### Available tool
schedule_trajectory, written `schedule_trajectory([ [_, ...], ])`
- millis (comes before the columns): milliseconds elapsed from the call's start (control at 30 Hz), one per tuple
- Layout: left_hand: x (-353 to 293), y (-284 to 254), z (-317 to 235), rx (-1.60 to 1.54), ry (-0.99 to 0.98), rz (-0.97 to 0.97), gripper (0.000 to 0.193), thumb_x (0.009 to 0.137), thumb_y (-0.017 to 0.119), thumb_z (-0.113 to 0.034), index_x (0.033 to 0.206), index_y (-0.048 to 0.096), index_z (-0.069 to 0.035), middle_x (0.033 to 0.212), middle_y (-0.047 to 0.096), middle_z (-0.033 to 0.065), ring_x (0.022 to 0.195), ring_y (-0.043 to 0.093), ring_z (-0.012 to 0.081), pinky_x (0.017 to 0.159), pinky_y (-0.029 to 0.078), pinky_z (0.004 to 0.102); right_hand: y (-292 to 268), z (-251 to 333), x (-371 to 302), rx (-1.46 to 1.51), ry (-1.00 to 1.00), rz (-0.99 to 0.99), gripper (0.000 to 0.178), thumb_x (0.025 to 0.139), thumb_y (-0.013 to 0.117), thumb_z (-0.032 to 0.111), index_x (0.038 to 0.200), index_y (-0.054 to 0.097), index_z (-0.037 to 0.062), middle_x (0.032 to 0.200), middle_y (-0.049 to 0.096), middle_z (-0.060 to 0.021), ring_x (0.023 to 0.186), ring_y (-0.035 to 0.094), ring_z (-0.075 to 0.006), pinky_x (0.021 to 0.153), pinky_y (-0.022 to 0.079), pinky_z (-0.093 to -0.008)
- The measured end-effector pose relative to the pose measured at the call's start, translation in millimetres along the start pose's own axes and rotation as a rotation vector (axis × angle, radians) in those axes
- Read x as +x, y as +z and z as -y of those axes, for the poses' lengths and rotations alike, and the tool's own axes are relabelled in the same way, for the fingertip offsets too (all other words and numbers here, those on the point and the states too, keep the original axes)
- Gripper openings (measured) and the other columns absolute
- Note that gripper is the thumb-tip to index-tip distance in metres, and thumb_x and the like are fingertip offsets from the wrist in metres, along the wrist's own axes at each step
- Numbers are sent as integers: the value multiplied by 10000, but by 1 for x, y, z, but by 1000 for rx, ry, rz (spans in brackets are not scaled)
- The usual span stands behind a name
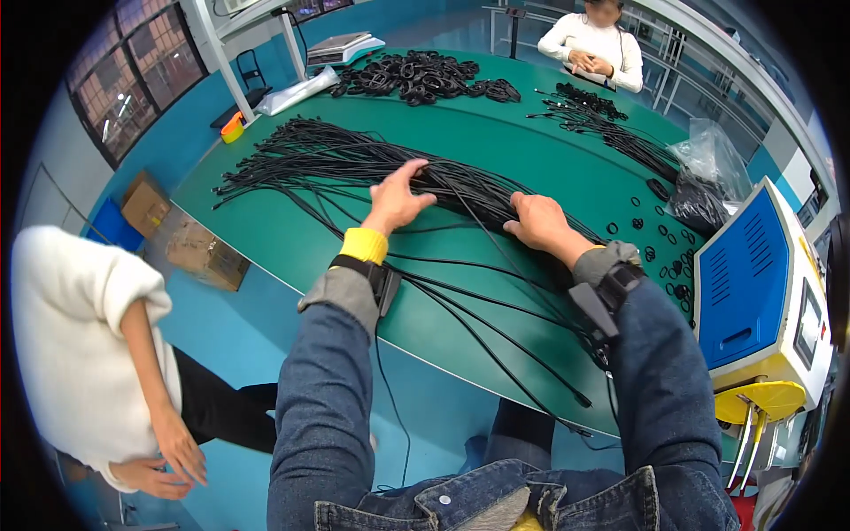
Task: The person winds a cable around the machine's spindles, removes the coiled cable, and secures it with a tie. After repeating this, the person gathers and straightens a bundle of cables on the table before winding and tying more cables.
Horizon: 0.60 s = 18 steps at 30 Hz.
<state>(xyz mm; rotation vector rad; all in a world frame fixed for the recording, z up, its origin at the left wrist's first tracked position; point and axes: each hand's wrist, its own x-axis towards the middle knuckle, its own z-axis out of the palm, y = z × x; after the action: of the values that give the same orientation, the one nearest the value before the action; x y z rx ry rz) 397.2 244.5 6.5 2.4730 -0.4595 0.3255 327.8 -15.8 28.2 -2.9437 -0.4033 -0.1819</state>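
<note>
A long bundle of thin black cables [345,152] lies across the green table, its many ends fanned out at the far left. My left hand [400,202] rests at the bundle's near side, thumb and fingers spread apart against the cables. Farther right, my right hand [542,223] has its fingers bent over the same bundle, with some fingertips hidden among the cables. Several loose cables [496,327] trail from the bundle toward the table's near edge, under and between my forearms.
Coiled black cables [416,75] are heaped at the back, with another cable pile [611,133] at the far right. Small black rings [664,239] lie beside a blue and white machine [748,274]. One person [88,327] stands at left, another [598,49] across the table.
</note>
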Motion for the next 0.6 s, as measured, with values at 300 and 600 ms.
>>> schedule_trajectory([
  [300, 15, -2, -13, 183, 136, -170, 520, 684, 726, -228, 1146, 511, -131, 877, 625, 46, 756, 610, 207, 738, 437, 358, 2, -6, 3, 372, -59, 10, 472, 711, 683, 310, 1052, 524, 25, 991, 585, -161, 940, 550, -296, 776, 449, -409],
  [600, 17, -1, -23, 108, 162, -114, 296, 706, 709, -190, 960, 600, -86, 760, 624, 44, 684, 603, 197, 644, 444, 332, 24, 62, 13, 104, 252, -120, 500, 682, 717, 331, 1052, 558, 34, 1023, 559, -159, 1054, 482, -331, 840, 426, -448],
])
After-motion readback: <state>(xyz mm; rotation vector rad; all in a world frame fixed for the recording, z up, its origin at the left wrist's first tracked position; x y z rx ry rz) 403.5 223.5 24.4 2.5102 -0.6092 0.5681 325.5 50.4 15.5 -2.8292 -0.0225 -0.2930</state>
